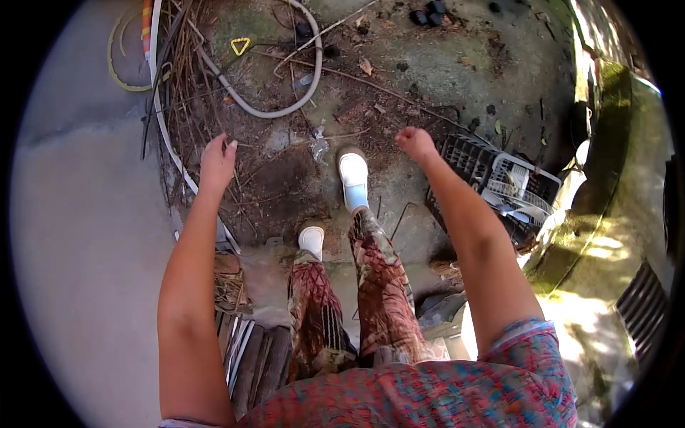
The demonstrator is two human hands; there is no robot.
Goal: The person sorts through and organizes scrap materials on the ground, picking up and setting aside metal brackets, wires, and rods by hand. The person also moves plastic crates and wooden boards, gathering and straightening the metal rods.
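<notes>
My left hand (217, 165) hangs in the air over a heap of thin dry sticks (187, 93), thumb and fingers apart, with nothing seen in it. On the other side, my right hand (417, 145) is held out above the littered ground, its fingers curled in and no object showing in them. The nearest thing to it is a dark plastic crate (467, 158). Between the hands are my feet in white shoes (353, 170), one ahead of the other.
A grey hose (275, 114) loops on the ground ahead, near a yellow triangular piece (240, 46). At right, a rack (519, 184) lies by a mossy ledge (599, 178). Wooden boards (264, 360) are low at left. Several black lumps (428, 16) lie at the far side.
</notes>
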